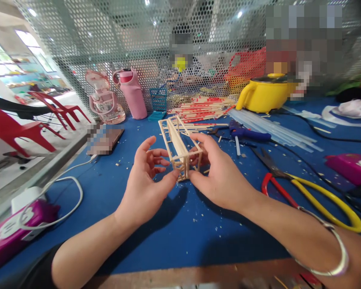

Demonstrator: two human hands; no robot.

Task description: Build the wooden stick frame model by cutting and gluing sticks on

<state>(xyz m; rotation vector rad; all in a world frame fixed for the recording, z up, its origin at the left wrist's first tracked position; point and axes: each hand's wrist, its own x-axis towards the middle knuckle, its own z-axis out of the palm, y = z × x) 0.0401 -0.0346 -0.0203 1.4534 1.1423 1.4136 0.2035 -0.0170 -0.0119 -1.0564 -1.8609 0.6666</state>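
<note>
A small box-shaped frame [180, 146] of thin pale wooden sticks stands in front of me, with flat strips running lengthwise inside it. Its long side points away from me. My left hand [150, 172] holds it from the left, thumb against the near end and curled fingers along the side. From the right, my right hand [215, 166] grips the near corner between thumb and fingers; some fingertips are hidden behind the sticks. Beyond the right hand lie a blue glue gun [249, 132] and large shears [273, 166] with one red and one yellow handle.
Behind the frame lies a pile of red-ended sticks [201, 108]. Translucent glue sticks [276, 126] and a yellow pot [264, 94] are at back right. A pink bottle [134, 94] stands before the mesh panel [132, 44]. Cabled phone [106, 140] and purple power strip [24, 224] lie left.
</note>
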